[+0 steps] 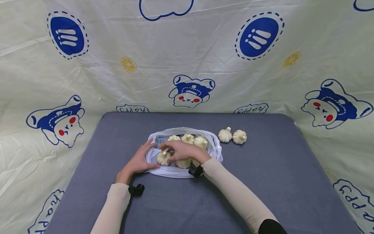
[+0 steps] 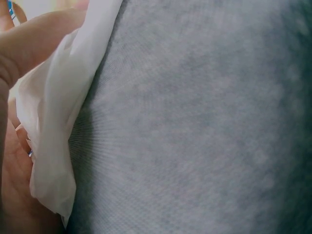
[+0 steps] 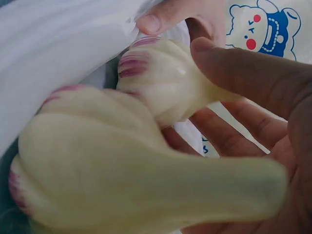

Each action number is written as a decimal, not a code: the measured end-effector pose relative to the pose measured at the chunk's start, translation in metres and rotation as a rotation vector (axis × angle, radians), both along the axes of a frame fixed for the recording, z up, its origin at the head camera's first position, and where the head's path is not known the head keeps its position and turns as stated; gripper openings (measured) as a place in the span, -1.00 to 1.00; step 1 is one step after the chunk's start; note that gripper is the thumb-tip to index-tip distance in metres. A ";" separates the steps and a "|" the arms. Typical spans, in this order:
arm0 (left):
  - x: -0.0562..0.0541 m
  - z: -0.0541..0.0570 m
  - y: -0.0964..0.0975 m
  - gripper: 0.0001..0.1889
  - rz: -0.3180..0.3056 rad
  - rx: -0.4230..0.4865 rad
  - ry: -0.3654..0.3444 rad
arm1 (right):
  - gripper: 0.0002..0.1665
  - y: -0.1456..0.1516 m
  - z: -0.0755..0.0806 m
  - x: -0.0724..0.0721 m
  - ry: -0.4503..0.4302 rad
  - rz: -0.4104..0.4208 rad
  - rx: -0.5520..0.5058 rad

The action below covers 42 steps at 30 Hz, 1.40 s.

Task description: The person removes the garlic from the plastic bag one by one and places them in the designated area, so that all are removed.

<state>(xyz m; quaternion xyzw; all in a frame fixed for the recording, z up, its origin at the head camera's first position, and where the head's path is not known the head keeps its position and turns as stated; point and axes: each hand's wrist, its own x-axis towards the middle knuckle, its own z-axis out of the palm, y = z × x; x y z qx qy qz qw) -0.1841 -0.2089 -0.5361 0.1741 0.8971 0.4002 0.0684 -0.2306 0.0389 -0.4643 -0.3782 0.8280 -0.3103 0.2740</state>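
Observation:
A white plastic bag [image 1: 175, 173] lies spread on the table with its mouth up and several garlic bulbs [image 1: 188, 138] inside. At its left end, my left hand [image 1: 139, 161] holds the rim, thumb at the near side and fingers at the far side. The left wrist view shows the bag's plastic [image 2: 56, 122] between thumb and palm. Reaching in over the bulbs, my right hand [image 1: 184, 151] grips the leftmost garlic bulb [image 3: 161, 80], thumb on one side and fingers on the other. A nearer garlic bulb [image 3: 92, 156] with a long stem fills the right wrist view's foreground.
Two garlic bulbs, one [image 1: 225, 135] beside the other [image 1: 239, 137], sit on the grey table [image 1: 263, 182] just right of the bag. A printed white sheet [image 1: 190, 39] hangs behind the table and along both sides.

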 end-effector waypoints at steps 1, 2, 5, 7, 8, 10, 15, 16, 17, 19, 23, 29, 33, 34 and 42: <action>0.000 0.000 0.000 -0.02 0.000 -0.003 0.001 | -0.27 0.000 -0.001 -0.001 -0.001 0.000 0.007; 0.000 0.000 0.000 -0.02 -0.002 -0.003 0.004 | -0.27 0.000 -0.001 -0.002 -0.001 -0.002 0.012; -0.001 -0.001 0.000 -0.02 -0.002 0.002 0.002 | -0.27 -0.001 -0.003 -0.003 0.013 -0.001 0.021; -0.001 -0.001 0.000 -0.02 -0.002 0.004 0.008 | -0.28 -0.001 -0.004 -0.004 0.026 0.001 0.026; -0.001 -0.002 0.000 -0.02 -0.002 0.005 0.012 | -0.29 -0.002 -0.004 -0.004 0.032 0.001 0.027; -0.001 -0.002 0.001 -0.03 -0.001 0.002 0.017 | -0.31 -0.002 -0.005 -0.005 0.043 0.001 0.034; -0.002 -0.001 0.002 -0.03 -0.005 -0.005 0.017 | -0.38 -0.003 -0.005 -0.006 0.050 0.008 0.029; -0.002 -0.001 0.002 -0.03 -0.003 -0.004 0.012 | -0.40 -0.003 -0.006 -0.006 0.047 0.009 0.025; -0.002 -0.001 0.003 -0.02 -0.002 -0.003 0.007 | -0.43 -0.003 -0.006 -0.006 0.045 0.010 0.019; -0.002 0.000 0.003 -0.02 0.000 0.000 0.000 | -0.48 -0.004 -0.006 -0.006 0.042 0.011 0.010; -0.001 0.001 0.003 -0.02 0.003 -0.002 -0.013 | -0.55 -0.004 -0.007 -0.006 0.044 0.009 0.008; -0.001 0.000 0.003 -0.02 0.006 0.001 -0.018 | -0.56 -0.005 -0.008 -0.005 0.048 -0.006 0.025; -0.001 0.000 0.003 -0.02 0.007 0.000 -0.007 | -0.56 -0.005 -0.007 -0.005 0.050 -0.013 0.034; -0.001 0.000 0.003 -0.02 0.008 0.000 -0.005 | -0.56 -0.005 -0.007 -0.005 0.049 -0.015 0.034; 0.000 -0.001 0.002 -0.02 0.011 -0.008 0.007 | -0.66 -0.002 -0.007 -0.007 0.042 -0.007 -0.006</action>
